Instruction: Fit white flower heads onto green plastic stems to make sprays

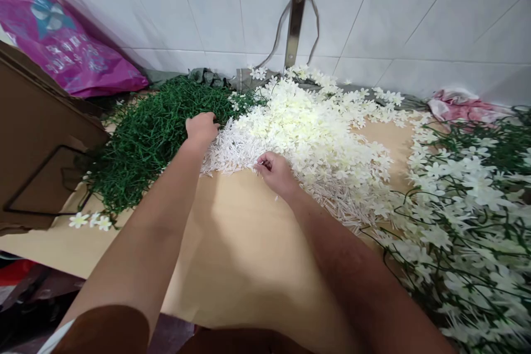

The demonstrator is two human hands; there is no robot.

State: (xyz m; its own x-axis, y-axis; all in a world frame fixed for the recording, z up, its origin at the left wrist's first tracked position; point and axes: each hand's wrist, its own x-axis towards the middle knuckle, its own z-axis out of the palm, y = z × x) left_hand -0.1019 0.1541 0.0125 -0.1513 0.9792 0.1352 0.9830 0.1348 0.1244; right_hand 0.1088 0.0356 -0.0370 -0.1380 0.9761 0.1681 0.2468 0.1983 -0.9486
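Tan-covered counter (232, 254) is running along a white tiled wall (207, 5); metal bar (295, 27) is standing against the tiles, cardboard box (33, 138) and magenta bag (83, 61) are sitting at left. Green stem pile (145, 133) is lying left, white blossom heap (309, 127) mid-counter, flowered stems (477, 243) right. Left hand (202, 127) is hovering by the stem pile (fingertips hidden, can't tell grip). Right hand (277, 173) is curling its fingers beside white sticks (230, 150); can't tell what's held.

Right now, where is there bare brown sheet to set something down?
The widest brown sheet patch lies between the left arm and right arm, nearer than the white sticks. A smaller one separates the white blossoms from the flower sprays. Crowded: the green stems by the left hand.
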